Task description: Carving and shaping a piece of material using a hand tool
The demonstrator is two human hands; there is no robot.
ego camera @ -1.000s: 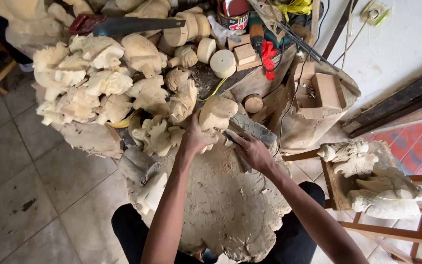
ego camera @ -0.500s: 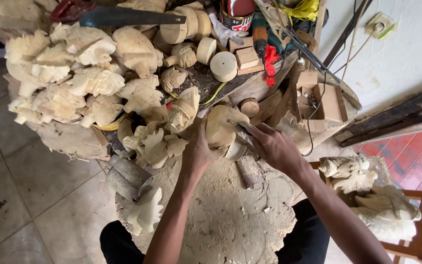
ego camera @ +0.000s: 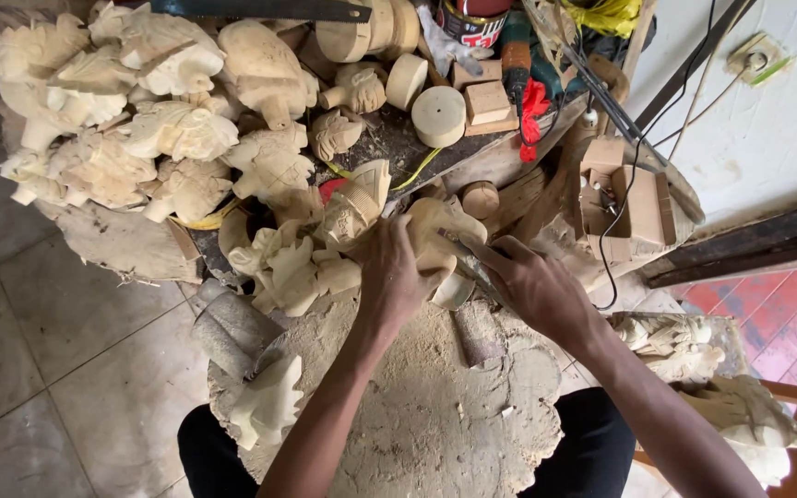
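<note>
Gripping a pale wooden carving point(ego camera: 443, 242) over the sawdust-covered work block point(ego camera: 435, 415), the left hand point(ego camera: 389, 277) wraps its fingers closed around it, long axis slanting from upper left to lower right. The right hand point(ego camera: 532, 286) clasps a slim metal tool point(ego camera: 469, 261) against it. An open cardboard box point(ego camera: 624, 189) holds small items; since earlier, both hands have shifted up toward the carved pile point(ego camera: 159, 120).

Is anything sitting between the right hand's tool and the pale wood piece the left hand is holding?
Nothing visible does. The left hand grips the pale wood piece on the sawdust-covered block, and the tool in the right hand already meets it. Other carvings lie left, apart.
</note>
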